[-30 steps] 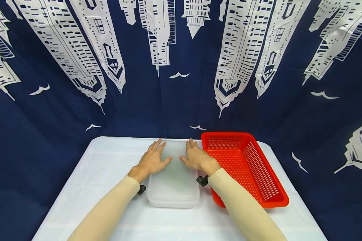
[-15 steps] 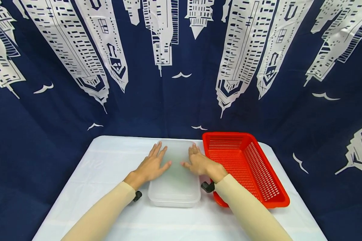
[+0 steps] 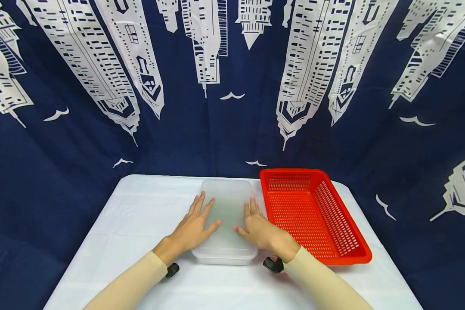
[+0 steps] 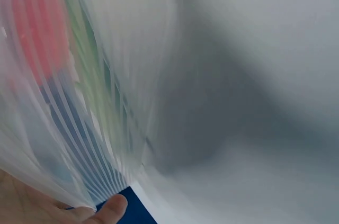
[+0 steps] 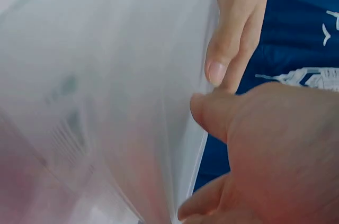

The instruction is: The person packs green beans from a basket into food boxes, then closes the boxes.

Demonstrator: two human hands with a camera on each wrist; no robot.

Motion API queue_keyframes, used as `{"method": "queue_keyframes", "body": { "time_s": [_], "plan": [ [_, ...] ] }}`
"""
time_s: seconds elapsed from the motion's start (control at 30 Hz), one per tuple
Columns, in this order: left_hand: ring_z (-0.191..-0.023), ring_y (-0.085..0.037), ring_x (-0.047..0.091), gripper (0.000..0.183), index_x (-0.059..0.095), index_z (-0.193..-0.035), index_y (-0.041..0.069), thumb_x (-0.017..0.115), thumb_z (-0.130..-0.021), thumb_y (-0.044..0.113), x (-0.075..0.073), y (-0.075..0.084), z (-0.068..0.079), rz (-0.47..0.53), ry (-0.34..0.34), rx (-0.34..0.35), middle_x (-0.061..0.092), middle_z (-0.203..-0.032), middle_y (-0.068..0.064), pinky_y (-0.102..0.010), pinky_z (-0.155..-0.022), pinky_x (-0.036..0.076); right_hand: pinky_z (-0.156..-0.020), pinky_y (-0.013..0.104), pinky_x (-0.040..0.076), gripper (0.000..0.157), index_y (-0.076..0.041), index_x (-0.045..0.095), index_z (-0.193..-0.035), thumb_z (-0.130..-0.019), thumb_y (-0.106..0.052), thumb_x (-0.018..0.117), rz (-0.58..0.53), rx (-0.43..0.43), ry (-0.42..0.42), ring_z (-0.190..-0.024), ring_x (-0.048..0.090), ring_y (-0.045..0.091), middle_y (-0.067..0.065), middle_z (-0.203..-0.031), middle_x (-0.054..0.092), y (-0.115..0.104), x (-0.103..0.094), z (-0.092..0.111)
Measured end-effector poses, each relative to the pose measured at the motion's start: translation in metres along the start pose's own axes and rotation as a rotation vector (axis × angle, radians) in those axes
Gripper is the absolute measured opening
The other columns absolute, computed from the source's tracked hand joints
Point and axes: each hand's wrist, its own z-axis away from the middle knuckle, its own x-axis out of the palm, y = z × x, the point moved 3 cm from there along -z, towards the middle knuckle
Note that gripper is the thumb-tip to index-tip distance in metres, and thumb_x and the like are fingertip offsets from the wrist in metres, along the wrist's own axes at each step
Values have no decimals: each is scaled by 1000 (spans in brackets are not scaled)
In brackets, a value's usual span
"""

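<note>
A translucent white plastic container with a lid (image 3: 229,215) lies lengthwise on the table, a faint green tint showing through its middle. My left hand (image 3: 189,231) rests at the lid's left edge, fingers straight and spread, thumb pointing inward. Mirroring it, my right hand (image 3: 262,230) lies at the right edge with its fingers extended forward. In the left wrist view, blurred red, green and blue patches show through the ribbed clear wall (image 4: 135,75). The right wrist view has the right thumb and fingers (image 5: 212,115) along the container's edge, with the left hand (image 5: 241,28) beyond.
Close to the container's right side stands a red perforated plastic basket (image 3: 290,172). A white cloth covers the table (image 3: 139,219). Behind it hangs a navy curtain (image 3: 217,142) printed with white buildings and birds.
Both hands have slid back along the lid toward the near side, leaving its far end uncovered. Container and basket stay in place.
</note>
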Motion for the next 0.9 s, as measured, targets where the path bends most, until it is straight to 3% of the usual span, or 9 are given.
{"method": "queue_keyframes", "body": {
  "time_s": [0.2,0.43,0.9],
  "plan": [
    [-181,-57,8,85,32,-185,9,57,-120,58,4,8,12,13,38,-7,-2,-196,-27,-81,-132,39,-140,66,36,94,23,23,-174,-120,-40,67,-12,-4,77,-176,24,62,47,-186,9,-6,12,17],
    [-179,-60,17,83,35,-184,9,56,-120,58,8,14,23,16,77,-14,1,-195,-29,-82,-129,42,-139,69,33,92,25,25,-172,-120,-39,66,5,-14,171,-177,20,61,48,-185,13,-8,29,24],
    [-178,-60,20,82,34,-184,9,57,-120,56,16,16,28,-36,94,-19,0,-195,-31,-80,-127,47,-141,68,32,94,21,20,-176,-123,-47,56,-42,55,257,-176,24,61,43,-188,7,-7,49,27]
  ]
}}
